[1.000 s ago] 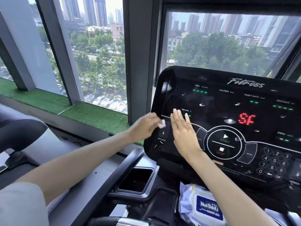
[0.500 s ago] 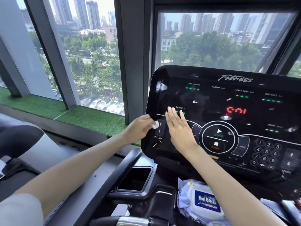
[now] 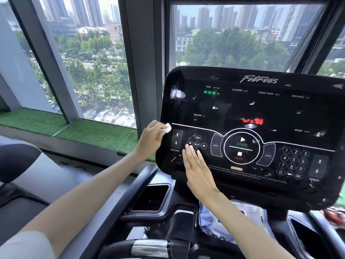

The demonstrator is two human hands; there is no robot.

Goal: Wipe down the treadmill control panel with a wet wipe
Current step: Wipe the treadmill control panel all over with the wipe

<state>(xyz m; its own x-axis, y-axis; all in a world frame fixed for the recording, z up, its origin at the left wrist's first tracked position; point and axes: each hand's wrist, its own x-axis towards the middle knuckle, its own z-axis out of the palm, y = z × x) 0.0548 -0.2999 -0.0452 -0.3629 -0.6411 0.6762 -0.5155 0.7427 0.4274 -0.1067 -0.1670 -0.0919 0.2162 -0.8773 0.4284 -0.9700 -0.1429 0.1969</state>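
Observation:
The glossy black treadmill control panel (image 3: 242, 113) fills the right half of the head view, with lit readouts and a round START/STOP dial. My left hand (image 3: 151, 140) is at the panel's left edge and holds a small white wad of wet wipe (image 3: 167, 127) in curled fingers, against the panel beside the INCLINE arrows. My right hand (image 3: 196, 169) lies flat with straight fingers on the lower left of the panel, fingertips at the media buttons. No wipe shows under the right hand.
A pack of wet wipes (image 3: 220, 227) lies on the tray below the console, partly behind my right forearm. A black cup holder (image 3: 151, 198) sits at the lower left. The handlebar (image 3: 149, 247) runs along the bottom. Windows and a green turf ledge (image 3: 84, 131) lie to the left.
My right hand has slid down the panel, uncovering the media buttons. The left hand stays at the panel's left edge with the wipe. The red readout has changed.

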